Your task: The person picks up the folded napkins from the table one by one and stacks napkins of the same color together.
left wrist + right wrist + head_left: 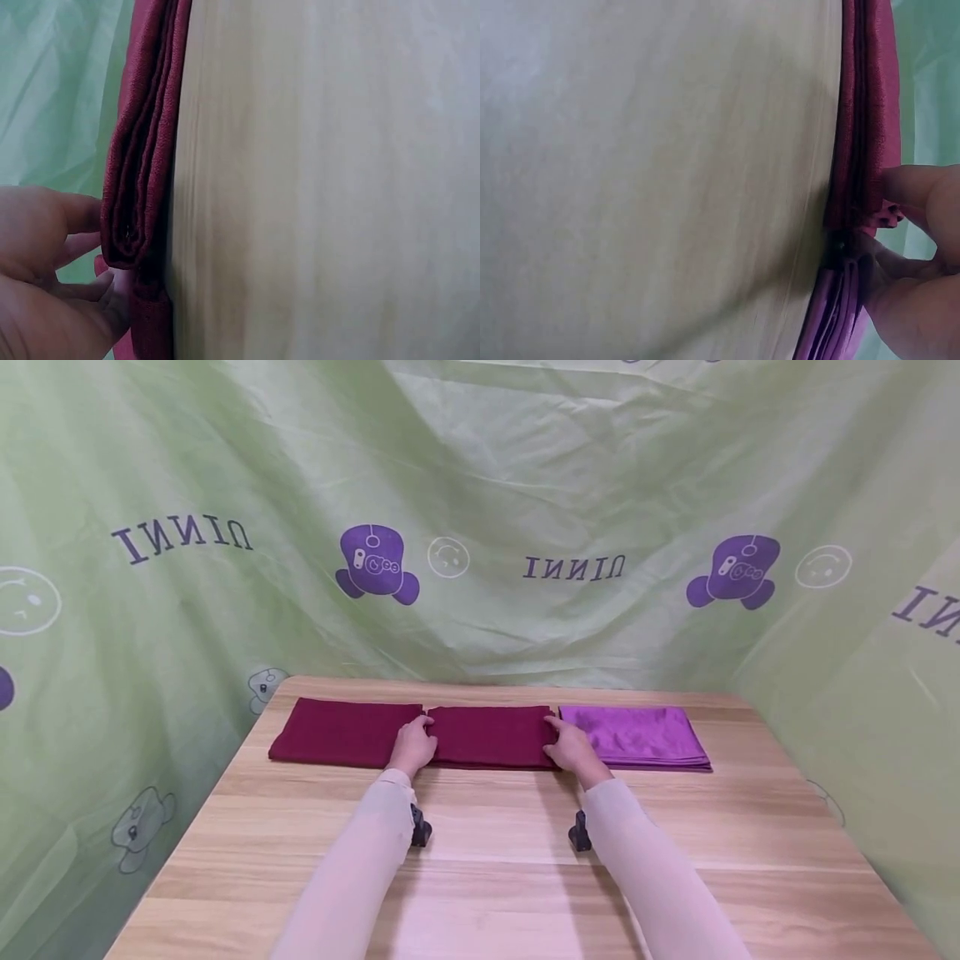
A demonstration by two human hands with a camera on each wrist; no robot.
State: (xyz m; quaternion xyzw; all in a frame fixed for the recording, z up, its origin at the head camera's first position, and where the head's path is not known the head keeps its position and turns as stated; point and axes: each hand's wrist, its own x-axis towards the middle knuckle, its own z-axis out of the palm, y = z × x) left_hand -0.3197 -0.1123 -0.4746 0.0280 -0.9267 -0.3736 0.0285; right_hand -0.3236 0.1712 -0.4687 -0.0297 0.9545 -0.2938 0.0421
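Observation:
Three folded cloths lie in a row. My left hand (414, 746) is at the left end of the middle dark red cloth (491, 737), its thumb (81, 213) on top and its other fingers (112, 300) tucked at the end fold. At the opposite end my right hand (573, 748) holds the same cloth, thumb over the top and fingertips in the narrow gap beside the purple cloth (645, 735). Another dark red cloth (345, 732) lies left of the left hand, partly covered by it. Stacked fold layers show along the near edge of the middle cloth.
The cloths lie towards the far side of a light wooden table (495, 893). A green curtain (480, 468) with purple prints hangs behind and at both sides. Dark wrist devices (422, 827) sit at the inner sides of both sleeves.

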